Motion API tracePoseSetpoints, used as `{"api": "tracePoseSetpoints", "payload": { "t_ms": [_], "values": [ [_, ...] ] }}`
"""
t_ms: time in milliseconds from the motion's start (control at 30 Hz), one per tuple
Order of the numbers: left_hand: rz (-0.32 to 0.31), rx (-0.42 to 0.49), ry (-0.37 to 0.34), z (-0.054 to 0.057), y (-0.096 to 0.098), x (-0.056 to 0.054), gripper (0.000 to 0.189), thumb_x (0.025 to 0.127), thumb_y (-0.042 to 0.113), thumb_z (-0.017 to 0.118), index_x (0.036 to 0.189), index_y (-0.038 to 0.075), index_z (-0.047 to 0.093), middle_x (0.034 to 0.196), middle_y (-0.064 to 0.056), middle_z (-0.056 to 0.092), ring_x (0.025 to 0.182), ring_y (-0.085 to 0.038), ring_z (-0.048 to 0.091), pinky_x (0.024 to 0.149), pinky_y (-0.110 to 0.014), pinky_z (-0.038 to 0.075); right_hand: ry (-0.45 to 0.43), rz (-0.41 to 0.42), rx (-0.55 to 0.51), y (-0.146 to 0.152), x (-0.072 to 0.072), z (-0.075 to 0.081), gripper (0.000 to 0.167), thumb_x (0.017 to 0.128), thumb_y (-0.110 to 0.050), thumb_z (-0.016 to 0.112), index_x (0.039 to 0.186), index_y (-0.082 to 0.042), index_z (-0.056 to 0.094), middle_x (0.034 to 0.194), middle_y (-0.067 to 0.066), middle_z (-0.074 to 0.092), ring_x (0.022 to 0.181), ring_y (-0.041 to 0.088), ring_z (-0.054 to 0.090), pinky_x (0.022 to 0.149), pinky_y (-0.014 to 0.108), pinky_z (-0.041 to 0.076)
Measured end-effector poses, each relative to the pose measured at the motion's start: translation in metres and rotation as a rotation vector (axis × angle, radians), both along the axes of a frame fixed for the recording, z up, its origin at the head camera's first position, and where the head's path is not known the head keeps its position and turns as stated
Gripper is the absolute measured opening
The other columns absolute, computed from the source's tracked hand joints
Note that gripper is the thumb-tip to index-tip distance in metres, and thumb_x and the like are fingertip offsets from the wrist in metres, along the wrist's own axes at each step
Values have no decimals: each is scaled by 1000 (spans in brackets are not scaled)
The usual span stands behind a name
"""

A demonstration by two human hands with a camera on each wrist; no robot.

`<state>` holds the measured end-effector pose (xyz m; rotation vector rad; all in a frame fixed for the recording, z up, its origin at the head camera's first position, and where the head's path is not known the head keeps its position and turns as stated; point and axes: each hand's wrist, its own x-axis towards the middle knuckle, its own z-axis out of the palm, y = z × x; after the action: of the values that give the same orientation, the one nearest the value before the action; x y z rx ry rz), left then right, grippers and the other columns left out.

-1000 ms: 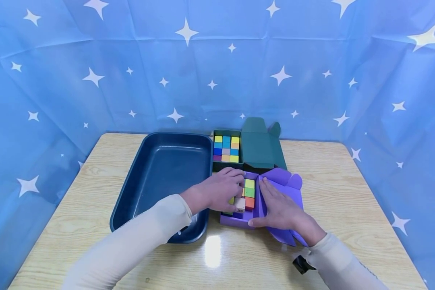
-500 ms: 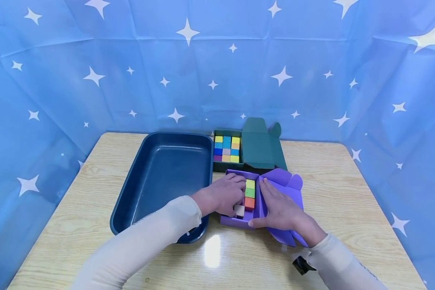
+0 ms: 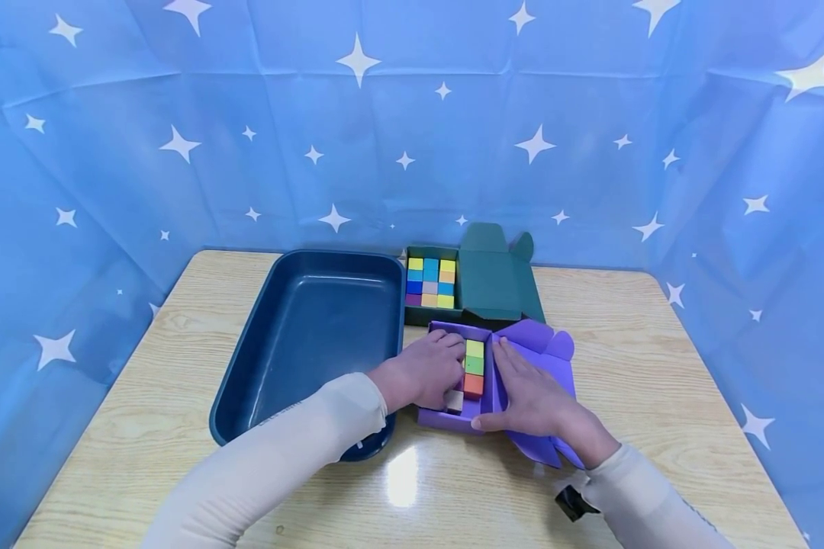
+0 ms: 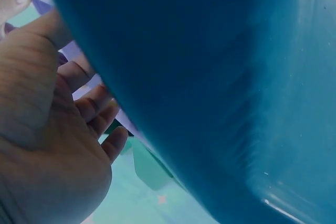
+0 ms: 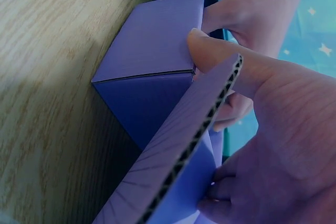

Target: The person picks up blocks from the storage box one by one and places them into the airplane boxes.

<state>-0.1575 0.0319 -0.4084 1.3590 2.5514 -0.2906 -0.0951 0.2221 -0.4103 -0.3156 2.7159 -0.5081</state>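
In the head view a purple cardboard box (image 3: 446,421) holds coloured cubes, among them a yellow cube (image 3: 474,348), a green cube (image 3: 474,367) and an orange cube (image 3: 473,386). My left hand (image 3: 431,371) reaches into it with curled fingers, thumb against a pale wooden cube (image 3: 454,402) at the front. The fingertips are partly hidden, and the tray wall blocks them in the left wrist view. My right hand (image 3: 532,389) lies with straight fingers along the box's opened lid (image 3: 556,367), its thumb on the front rim.
A dark blue tray (image 3: 316,328) stands left of the boxes, under my left forearm. Behind the purple box, a green box (image 3: 431,315) holds rows of coloured cubes, its lid (image 3: 494,278) folded open to the right. A star-patterned blue curtain (image 3: 412,114) surrounds the wooden table (image 3: 659,366).
My left hand has moved slightly right and down, lowering the pale wooden cube into the front of the purple box. My right hand has stayed on the lid.
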Motion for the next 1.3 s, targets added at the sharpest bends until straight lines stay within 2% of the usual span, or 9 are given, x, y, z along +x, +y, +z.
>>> {"api": "tracePoseSetpoints", "payload": {
  "t_ms": [167,300,400,533,667,867,1067,1300],
  "values": [
    [17,122,0,14,-23,-7,20,83,44,74,95,29,72,131,4,57,140,-19,33,121,-39,25,4,-3,-4,0,1,-1,128,70,-69,72,155,1,7,163,23,11,149,43,15,115,65,24],
    [67,194,4,28,-59,-12,23,81,45,76,93,26,71,132,3,58,142,-21,33,122,-42,24,5,-8,-9,0,1,-1,128,70,-68,73,156,0,7,163,22,10,149,43,14,115,65,23],
    [125,209,1,32,-90,-14,25,80,44,78,95,25,72,132,2,58,144,-23,32,122,-44,24,6,-9,-11,0,1,-1,128,70,-68,73,156,0,7,163,22,9,149,44,14,115,65,23],
    [191,212,1,30,-127,-12,26,80,43,79,97,24,74,130,0,60,144,-26,32,121,-48,25,11,-1,-9,0,1,-1,128,70,-68,73,155,1,7,163,23,10,149,44,14,115,65,23],
    [229,223,-12,27,-156,-5,26,79,41,80,97,23,74,126,-1,61,143,-29,34,120,-51,26,8,3,-12,0,1,0,127,71,-68,73,155,1,7,163,23,9,149,44,14,116,64,23],
    [288,200,-108,17,-188,4,28,76,40,82,96,22,75,125,-1,62,140,-31,36,117,-53,28,10,4,-17,1,1,0,127,71,-67,73,155,2,8,163,23,9,149,44,14,116,64,23],
    [332,204,-234,7,-205,13,32,72,45,83,92,22,74,124,0,60,137,-29,38,115,-54,29,13,9,-16,1,1,-1,127,71,-68,72,155,2,8,163,24,9,149,44,15,115,65,23],
    [301,179,-275,-2,-207,19,35,65,51,85,86,25,74,122,0,60,133,-28,41,113,-54,32,8,5,-19,2,1,-1,127,71,-68,72,155,2,7,163,23,9,149,44,14,116,64,23]
  ]
}}
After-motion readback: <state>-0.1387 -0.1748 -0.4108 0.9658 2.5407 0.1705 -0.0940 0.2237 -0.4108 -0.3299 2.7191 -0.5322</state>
